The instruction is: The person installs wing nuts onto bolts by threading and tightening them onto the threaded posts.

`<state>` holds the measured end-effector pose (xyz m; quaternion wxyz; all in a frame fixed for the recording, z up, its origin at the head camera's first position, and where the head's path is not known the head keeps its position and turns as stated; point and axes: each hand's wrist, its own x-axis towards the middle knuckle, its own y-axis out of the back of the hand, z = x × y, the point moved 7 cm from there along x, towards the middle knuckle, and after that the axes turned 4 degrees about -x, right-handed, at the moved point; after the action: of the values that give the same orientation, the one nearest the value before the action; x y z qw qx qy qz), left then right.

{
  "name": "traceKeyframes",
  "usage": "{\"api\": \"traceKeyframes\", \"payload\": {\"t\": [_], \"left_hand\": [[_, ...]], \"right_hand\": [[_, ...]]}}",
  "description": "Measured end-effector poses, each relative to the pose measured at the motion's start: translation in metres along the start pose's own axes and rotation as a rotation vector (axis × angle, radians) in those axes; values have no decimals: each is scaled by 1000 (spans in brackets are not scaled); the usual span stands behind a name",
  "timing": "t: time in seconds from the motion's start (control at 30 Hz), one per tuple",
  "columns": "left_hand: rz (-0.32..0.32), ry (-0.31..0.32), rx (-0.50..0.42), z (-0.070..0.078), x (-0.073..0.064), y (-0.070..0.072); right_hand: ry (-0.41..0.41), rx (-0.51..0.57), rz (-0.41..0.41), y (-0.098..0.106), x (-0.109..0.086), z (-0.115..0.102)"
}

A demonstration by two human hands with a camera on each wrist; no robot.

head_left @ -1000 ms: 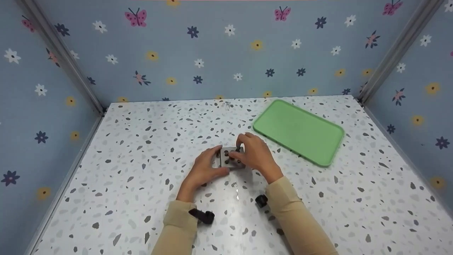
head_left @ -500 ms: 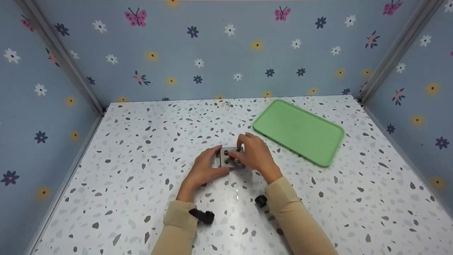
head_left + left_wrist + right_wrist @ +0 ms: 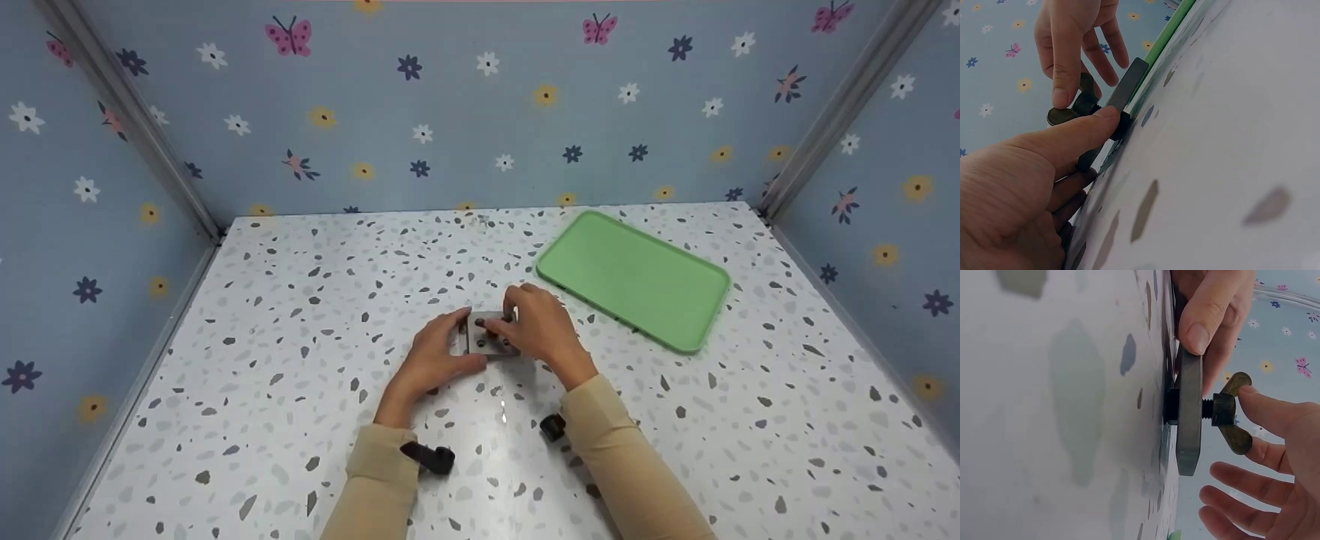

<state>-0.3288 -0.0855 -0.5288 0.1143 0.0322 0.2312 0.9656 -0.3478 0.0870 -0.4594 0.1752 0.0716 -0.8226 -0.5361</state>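
Note:
A small grey metal plate (image 3: 493, 349) with several dark holes lies low over the table, between both hands. My left hand (image 3: 433, 356) grips it by the edges, thumb on the near side. Through the plate (image 3: 1189, 416) runs a black threaded bolt (image 3: 1206, 408), its black head (image 3: 1172, 406) on the table side. A brass-coloured wing nut (image 3: 1224, 409) sits on the bolt, with a stretch of thread showing under it. My right hand (image 3: 546, 322) pinches its wings between thumb and index finger; the other fingers hang loosely spread. In the left wrist view the wing nut (image 3: 1085, 104) stands behind my left thumb.
A green rectangular tray (image 3: 634, 281) lies at the back right of the speckled table (image 3: 300, 300). Blue flower-patterned walls (image 3: 480, 97) close off the back and both sides. Black wrist cameras (image 3: 439, 460) sit on both beige sleeves.
My right hand's index finger and thumb have shifted slightly, and the wing nut has turned a little with them. The left hand and the plate have stayed in place.

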Motion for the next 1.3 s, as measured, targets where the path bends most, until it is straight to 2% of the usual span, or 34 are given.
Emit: {"api": "traceKeyframes", "payload": {"t": [0.43,0.67,0.93,1.3], "left_hand": [[-2,2,10,-1,1,0],[-3,-9,-29,3,-2,1],[-1,-11,-29,2,0,1],[-3,0,-26,3,-2,0]], "right_hand": [[1,-1,-12,-1,0,0],[71,47,-20,4,1,0],[120,124,-92,8,0,4],[187,140,-126,11,-1,3]]}}
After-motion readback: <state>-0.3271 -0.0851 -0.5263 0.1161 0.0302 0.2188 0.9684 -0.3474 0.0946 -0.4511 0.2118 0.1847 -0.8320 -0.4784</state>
